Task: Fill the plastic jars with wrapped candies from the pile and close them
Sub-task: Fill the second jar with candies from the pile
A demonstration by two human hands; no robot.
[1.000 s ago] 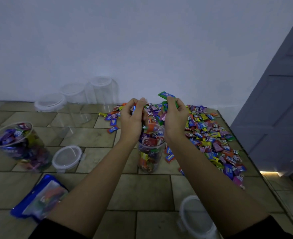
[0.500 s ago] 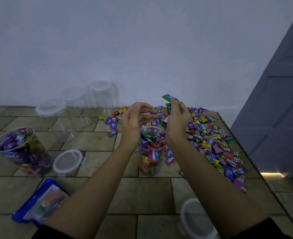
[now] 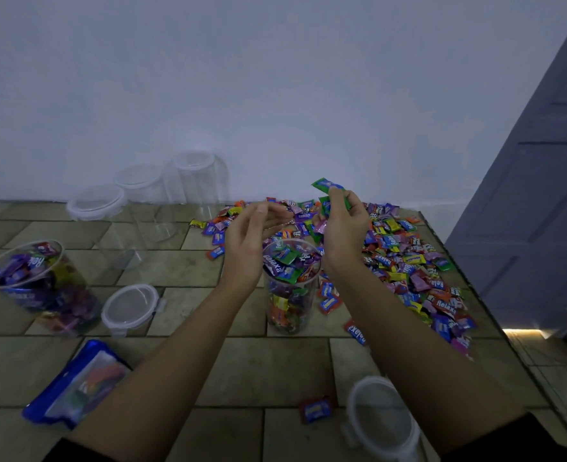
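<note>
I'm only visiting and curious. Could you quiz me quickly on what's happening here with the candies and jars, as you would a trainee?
1. True or false: the middle jar, packed with candies, has its lid on.
2. What does the right hand hold? A) green wrapped candies B) a jar lid C) a blue bag
3. Fill in: ___ empty jars stand by the wall.
Key: 1 false; 2 A; 3 three.
</note>
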